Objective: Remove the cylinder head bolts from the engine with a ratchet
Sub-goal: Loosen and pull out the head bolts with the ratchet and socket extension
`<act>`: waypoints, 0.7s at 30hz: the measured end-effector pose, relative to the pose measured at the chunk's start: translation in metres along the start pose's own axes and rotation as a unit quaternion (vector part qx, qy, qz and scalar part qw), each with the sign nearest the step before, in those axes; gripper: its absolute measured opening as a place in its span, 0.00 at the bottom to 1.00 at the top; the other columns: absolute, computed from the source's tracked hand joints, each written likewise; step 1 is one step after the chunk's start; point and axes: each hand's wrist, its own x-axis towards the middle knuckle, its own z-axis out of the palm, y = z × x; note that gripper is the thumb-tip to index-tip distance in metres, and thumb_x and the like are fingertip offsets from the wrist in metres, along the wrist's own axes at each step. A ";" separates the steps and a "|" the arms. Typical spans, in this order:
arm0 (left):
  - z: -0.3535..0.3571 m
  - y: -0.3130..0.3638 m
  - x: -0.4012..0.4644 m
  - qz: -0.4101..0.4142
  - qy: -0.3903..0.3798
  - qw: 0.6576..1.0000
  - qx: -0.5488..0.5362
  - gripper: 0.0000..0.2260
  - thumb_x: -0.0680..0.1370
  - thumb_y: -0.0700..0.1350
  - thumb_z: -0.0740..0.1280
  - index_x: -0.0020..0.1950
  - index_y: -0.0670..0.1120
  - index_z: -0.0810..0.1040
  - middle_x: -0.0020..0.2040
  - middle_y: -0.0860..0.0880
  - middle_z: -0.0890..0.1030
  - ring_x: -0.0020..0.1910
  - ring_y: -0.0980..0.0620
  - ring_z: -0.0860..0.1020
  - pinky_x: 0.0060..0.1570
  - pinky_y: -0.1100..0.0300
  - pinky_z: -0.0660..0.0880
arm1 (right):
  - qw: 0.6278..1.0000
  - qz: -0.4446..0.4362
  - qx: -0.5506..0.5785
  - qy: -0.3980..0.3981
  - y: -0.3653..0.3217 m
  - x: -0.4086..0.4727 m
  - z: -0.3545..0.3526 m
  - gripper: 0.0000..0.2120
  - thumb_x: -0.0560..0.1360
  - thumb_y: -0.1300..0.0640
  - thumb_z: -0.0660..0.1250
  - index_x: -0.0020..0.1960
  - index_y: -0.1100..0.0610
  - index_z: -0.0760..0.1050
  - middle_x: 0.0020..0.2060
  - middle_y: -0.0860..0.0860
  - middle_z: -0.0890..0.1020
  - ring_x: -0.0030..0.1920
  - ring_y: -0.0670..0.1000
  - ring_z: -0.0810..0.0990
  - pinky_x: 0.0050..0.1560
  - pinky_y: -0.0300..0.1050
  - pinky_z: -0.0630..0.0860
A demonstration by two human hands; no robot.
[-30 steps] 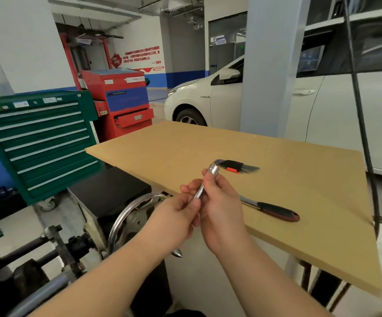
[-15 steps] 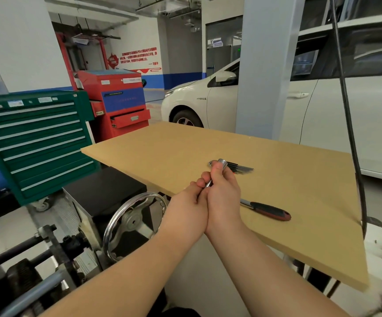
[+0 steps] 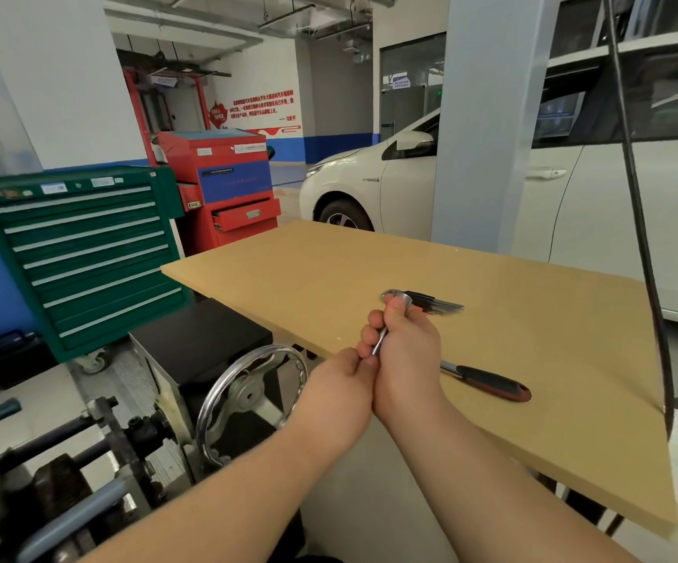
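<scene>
Both hands meet at centre frame: the right hand (image 3: pixel 406 351) wraps a slim chrome tool (image 3: pixel 382 339), thumb on its top, while the left hand (image 3: pixel 341 379) pinches its lower end. The ratchet (image 3: pixel 487 381) lies at four o'clock on the wooden board (image 3: pixel 552 359); by my judgement, no bolts are loosened yet. The white car (image 3: pixel 369 188) reads "HYBRID".

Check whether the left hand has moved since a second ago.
Yes. The left hand has closed in rightward against the right hand; earlier a gap showed between them in front of the board edge.
</scene>
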 end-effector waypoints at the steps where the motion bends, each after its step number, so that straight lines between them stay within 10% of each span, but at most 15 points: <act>1: 0.004 -0.003 -0.002 0.014 0.021 1.000 0.013 0.12 0.86 0.49 0.61 0.46 0.47 0.77 0.36 0.53 0.79 0.33 0.56 0.76 0.33 0.61 0.69 | 1.000 -0.010 -0.013 0.002 0.002 0.000 0.000 0.09 0.87 0.54 0.60 0.54 0.58 0.74 0.31 0.51 0.73 0.25 0.47 0.69 0.24 0.40 0.67; 9: 0.009 -0.006 -0.009 0.066 0.030 0.997 0.008 0.11 0.86 0.51 0.59 0.47 0.51 0.76 0.35 0.54 0.80 0.33 0.56 0.74 0.37 0.55 0.71 | 0.995 -0.085 -0.039 -0.031 -0.001 -0.001 -0.003 0.09 0.87 0.53 0.59 0.53 0.58 0.74 0.32 0.50 0.73 0.27 0.47 0.68 0.25 0.40 0.66; 16: 0.007 0.022 -0.013 0.006 0.026 0.977 -0.209 0.08 0.86 0.53 0.62 0.52 0.53 0.77 0.31 0.52 0.75 0.29 0.51 0.71 0.31 0.57 0.69 | 0.945 -0.227 -0.161 -0.171 -0.034 -0.001 0.001 0.08 0.84 0.46 0.61 0.57 0.41 0.78 0.37 0.52 0.79 0.31 0.50 0.74 0.29 0.44 0.73; 21: -0.032 0.040 -0.001 -0.062 0.053 0.865 -0.495 0.10 0.83 0.33 0.61 0.63 0.37 0.76 0.42 0.43 0.78 0.40 0.44 0.81 0.49 0.51 0.82 | 0.904 -0.150 -0.365 -0.167 -0.054 0.009 -0.018 0.07 0.83 0.45 0.65 0.52 0.44 0.81 0.34 0.49 0.79 0.29 0.48 0.70 0.27 0.40 0.65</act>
